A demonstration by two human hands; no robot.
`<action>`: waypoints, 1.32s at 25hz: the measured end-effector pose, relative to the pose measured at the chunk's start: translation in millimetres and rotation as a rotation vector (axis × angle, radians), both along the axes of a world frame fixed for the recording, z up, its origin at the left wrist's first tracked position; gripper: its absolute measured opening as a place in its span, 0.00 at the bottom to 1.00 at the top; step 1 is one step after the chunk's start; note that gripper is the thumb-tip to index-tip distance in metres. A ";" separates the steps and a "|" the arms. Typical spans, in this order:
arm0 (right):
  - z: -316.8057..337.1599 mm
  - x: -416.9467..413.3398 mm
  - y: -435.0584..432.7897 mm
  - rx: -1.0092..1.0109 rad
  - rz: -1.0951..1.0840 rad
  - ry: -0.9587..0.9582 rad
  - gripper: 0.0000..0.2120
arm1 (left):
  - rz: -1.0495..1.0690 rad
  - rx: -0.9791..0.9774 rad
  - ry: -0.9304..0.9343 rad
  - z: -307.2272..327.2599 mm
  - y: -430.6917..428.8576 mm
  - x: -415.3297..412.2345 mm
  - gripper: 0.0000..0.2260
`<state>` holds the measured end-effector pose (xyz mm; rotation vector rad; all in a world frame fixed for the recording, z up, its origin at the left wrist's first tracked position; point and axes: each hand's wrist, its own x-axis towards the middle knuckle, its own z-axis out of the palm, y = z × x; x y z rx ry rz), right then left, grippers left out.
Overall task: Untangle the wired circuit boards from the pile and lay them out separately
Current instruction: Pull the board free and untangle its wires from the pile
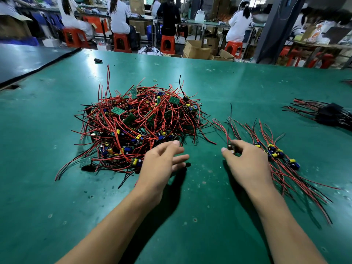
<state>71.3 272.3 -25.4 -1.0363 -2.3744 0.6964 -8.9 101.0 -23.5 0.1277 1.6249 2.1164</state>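
A tangled pile [137, 122] of small green circuit boards with red and black wires lies on the green table [200, 197], left of centre. To its right, a row of separated boards [276, 152] lies side by side with wires fanned out. My left hand [162, 164] hovers at the pile's near right edge, fingers relaxed and holding nothing. At the left end of the laid-out row, my right hand [247, 161] pinches one small wired board [231, 147], whose wires run up and away from me.
A bundle of black parts with red wires [327, 113] lies at the far right. A small black object [98, 60] sits at the table's far left. Behind the table's far edge, people sit on red stools [167, 44] among cardboard boxes [196, 49].
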 end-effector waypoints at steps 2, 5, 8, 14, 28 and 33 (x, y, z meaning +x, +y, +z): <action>-1.1 2.7 1.0 0.142 -0.020 -0.021 0.23 | 0.090 0.104 -0.081 1.5 -2.3 -4.9 0.10; -4.5 -6.1 -17.2 0.020 0.203 0.134 0.17 | 0.144 0.174 -0.134 3.1 1.3 -6.4 0.13; -14.9 -12.3 -24.1 -0.055 0.276 0.042 0.16 | 0.167 0.174 -0.179 1.8 1.2 -9.5 0.16; -21.0 -10.4 -10.3 -0.009 0.131 0.002 0.17 | 0.192 0.092 -0.075 -1.2 -0.2 -3.0 0.04; -24.6 -17.1 -36.0 -0.138 0.306 0.208 0.05 | 0.100 -0.082 0.095 -5.2 -4.6 -11.3 0.22; -25.1 -17.5 -34.8 -0.166 0.302 0.223 0.05 | 0.091 -0.132 0.098 -8.2 -1.9 -4.8 0.13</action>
